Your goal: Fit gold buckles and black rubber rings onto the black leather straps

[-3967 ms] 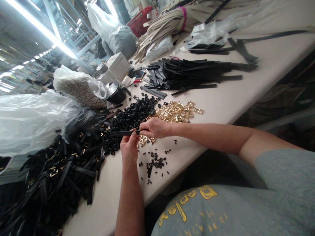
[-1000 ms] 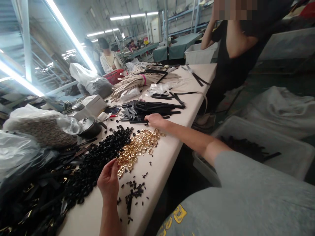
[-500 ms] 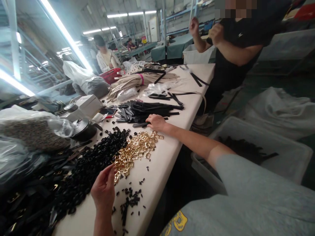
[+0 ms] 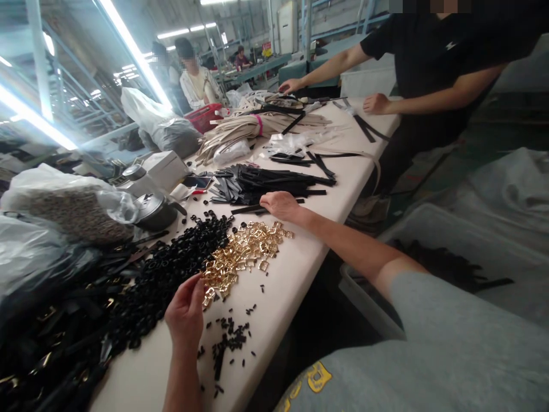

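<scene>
My left hand [image 4: 186, 306] is at the near edge of a heap of gold buckles [image 4: 240, 254], thumb and fingertips pinched together. Whatever is between those fingertips is too small to make out. Farther along the table, my right hand [image 4: 281, 206] has its fingers closed down on a single black strap [image 4: 245, 209], just in front of a pile of black straps [image 4: 270, 182]. A mound of small black loops [image 4: 175, 266] lies against the gold buckles on their left. Small black bits [image 4: 231, 335] are scattered on the tabletop to the right of my left wrist.
Clear bags [image 4: 64, 200], a grey lidded pot [image 4: 156, 212] and a white box [image 4: 165, 166] line the table's left side. Beige strips [image 4: 235, 129] lie at the back. Across the corner stands a co-worker [image 4: 441, 68]. A plastic bin [image 4: 364, 297] sits below the right edge.
The view has shifted slightly, with the table appearing farther right. The co-worker's raised hands have come down, one reaching to the beige strips. My hands keep nearly the same places.
</scene>
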`<action>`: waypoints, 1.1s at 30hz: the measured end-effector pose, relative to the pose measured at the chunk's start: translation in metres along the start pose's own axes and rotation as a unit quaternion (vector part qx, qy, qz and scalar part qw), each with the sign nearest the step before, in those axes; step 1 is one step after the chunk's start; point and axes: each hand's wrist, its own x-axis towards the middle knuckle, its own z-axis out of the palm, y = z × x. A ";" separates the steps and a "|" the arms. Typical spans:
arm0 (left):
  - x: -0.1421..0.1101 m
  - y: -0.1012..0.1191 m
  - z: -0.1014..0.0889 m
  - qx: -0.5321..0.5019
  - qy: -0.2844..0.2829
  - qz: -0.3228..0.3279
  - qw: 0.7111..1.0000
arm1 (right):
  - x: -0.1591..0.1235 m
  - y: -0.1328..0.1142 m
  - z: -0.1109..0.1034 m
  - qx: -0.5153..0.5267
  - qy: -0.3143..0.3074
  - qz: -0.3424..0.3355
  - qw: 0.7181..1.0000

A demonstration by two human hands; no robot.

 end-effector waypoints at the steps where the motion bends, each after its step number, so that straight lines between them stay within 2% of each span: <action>1: 0.000 0.003 0.001 -0.016 -0.005 -0.015 1.000 | -0.002 -0.011 -0.007 0.032 -0.005 -0.021 0.999; 3: 0.001 0.011 0.002 -0.062 -0.013 -0.045 0.997 | -0.004 -0.037 -0.020 0.148 -0.050 -0.089 0.984; 6: 0.004 0.020 0.003 -0.147 -0.007 -0.071 0.987 | -0.006 -0.079 -0.030 0.255 -0.147 -0.183 0.938; 9: 0.007 0.025 -0.001 -0.207 0.014 -0.071 0.976 | -0.007 -0.115 -0.022 0.306 -0.217 -0.219 0.901; 12: 0.011 0.026 -0.008 -0.216 0.056 -0.070 0.972 | -0.006 -0.137 -0.004 0.321 -0.245 -0.216 0.889; 15: 0.014 0.026 -0.014 -0.205 0.110 -0.080 0.969 | -0.004 -0.143 0.014 0.311 -0.241 -0.210 0.895; 17: 0.015 0.025 -0.016 -0.193 0.123 -0.086 0.970 | -0.004 -0.140 0.024 0.299 -0.234 -0.213 0.900; 25: 0.010 0.023 -0.009 -0.161 0.071 -0.118 0.977 | -0.017 -0.138 0.037 0.294 -0.144 -0.247 0.912; 29: 0.009 0.023 -0.006 -0.171 0.048 -0.136 0.975 | -0.024 -0.144 0.042 0.302 -0.104 -0.286 0.903; 33: 0.008 0.024 -0.006 -0.200 0.034 -0.162 0.966 | -0.028 -0.147 0.049 0.274 -0.059 -0.298 0.912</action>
